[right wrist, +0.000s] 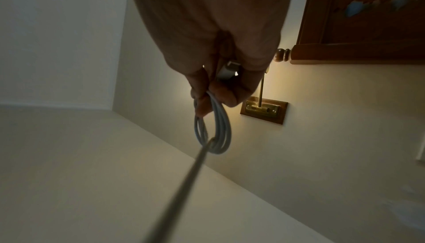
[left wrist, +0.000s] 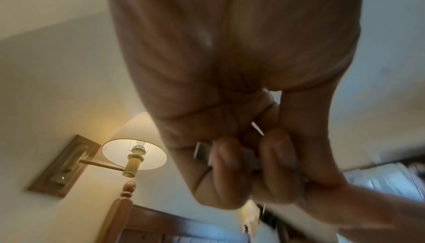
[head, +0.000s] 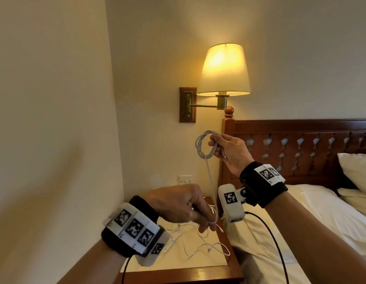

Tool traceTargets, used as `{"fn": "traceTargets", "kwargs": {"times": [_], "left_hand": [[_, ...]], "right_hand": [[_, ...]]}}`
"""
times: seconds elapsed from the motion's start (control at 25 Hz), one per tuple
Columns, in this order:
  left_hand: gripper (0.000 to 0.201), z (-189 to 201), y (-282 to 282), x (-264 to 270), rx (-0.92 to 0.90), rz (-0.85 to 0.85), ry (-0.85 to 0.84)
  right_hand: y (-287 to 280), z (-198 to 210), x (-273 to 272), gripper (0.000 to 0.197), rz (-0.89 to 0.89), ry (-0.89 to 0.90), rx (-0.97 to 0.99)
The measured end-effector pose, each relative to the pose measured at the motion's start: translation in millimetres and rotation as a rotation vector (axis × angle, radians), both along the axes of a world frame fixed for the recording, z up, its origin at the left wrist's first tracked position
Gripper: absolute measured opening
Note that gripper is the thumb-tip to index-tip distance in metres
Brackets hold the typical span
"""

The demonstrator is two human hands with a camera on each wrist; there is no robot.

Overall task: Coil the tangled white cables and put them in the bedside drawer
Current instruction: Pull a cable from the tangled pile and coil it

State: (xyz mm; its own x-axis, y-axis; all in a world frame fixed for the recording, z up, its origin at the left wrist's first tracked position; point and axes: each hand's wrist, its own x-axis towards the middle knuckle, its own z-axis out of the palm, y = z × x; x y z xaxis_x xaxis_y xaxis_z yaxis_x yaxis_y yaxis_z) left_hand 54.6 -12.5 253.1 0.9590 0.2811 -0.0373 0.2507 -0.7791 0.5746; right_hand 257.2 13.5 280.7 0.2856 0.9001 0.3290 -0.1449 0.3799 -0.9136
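Note:
My right hand (head: pixel 214 140) is raised beside the headboard post and grips a small coil of white cable (head: pixel 204 146) of several loops. In the right wrist view that hand (right wrist: pixel 214 94) pinches the coil (right wrist: pixel 220 128), and a plug (right wrist: pixel 227 70) sticks out by the palm. The cable's tail (head: pixel 209 181) hangs down to my left hand (head: pixel 206 222), which pinches it above the bedside table. More tangled white cables (head: pixel 198 240) lie loose on the table top. The left wrist view shows curled fingers (left wrist: pixel 276 156) around something pale. No drawer is in view.
The bedside table (head: pixel 231 269) has a wooden rim and sits between the left wall and the bed (head: pixel 321 212). A lit wall lamp (head: pixel 224 70) hangs above, next to the carved headboard (head: pixel 301 144). A wall switch (head: pixel 185 179) is behind the table.

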Motion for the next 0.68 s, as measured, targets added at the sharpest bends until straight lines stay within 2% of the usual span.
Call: {"fn": "traceTargets", "kwargs": {"times": [0.16, 0.32, 0.4, 0.48, 0.6, 0.68], "left_hand": [[0.022, 25, -2, -10, -0.252, -0.173, -0.322], [0.022, 27, -14, 0, -0.273, -0.323, -0.359], [0.024, 27, -12, 1, -0.310, -0.334, -0.381], [0.024, 29, -3, 1, -0.309, -0.188, -0.514], [0.022, 30, 21, 2, -0.256, 0.240, -0.849], [0.019, 32, 37, 4, -0.136, 0.480, -1.011]], "right_hand": [[0, -1, -2, 0.018, -0.024, -0.056, 0.014], [1, -3, -9, 0.018, -0.066, -0.127, 0.006], [-1, -6, -13, 0.017, -0.078, -0.164, -0.001], [-3, -6, -14, 0.016, -0.047, -0.191, 0.018], [-7, -8, -16, 0.020, 0.021, -0.237, 0.045], [-9, -11, -19, 0.022, 0.061, -0.225, 0.010]]}}
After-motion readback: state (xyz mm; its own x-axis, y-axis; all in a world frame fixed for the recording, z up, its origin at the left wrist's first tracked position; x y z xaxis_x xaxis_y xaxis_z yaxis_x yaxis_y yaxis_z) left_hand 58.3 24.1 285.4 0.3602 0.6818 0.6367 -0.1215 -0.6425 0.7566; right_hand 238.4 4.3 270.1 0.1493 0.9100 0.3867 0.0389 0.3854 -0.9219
